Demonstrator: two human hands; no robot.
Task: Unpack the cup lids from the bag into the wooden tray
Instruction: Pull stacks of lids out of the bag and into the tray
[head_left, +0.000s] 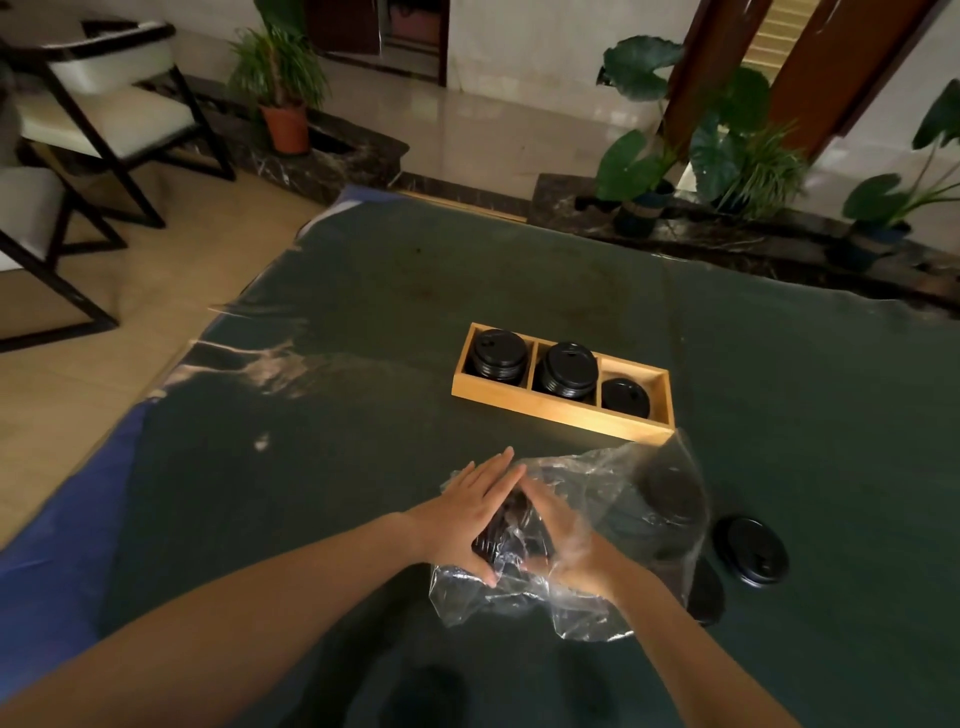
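Observation:
A clear plastic bag (613, 499) lies crumpled on the dark table near me. Both my hands press from either side on a stack of black cup lids (511, 530) lying inside the bag. My left hand (467, 506) is flat against its left side, my right hand (566, 540) against its right side, partly under the plastic. More lids (675, 493) show through the bag's right part. A wooden tray (550, 408) with three compartments sits beyond the bag; each compartment holds black lids (565, 369), the right one the lowest pile. One loose lid (753, 551) lies right of the bag.
The table has a dark green cover (363, 312) under a clear sheet, with its left edge close to chairs (98, 119). Potted plants (283, 78) stand beyond the far edge.

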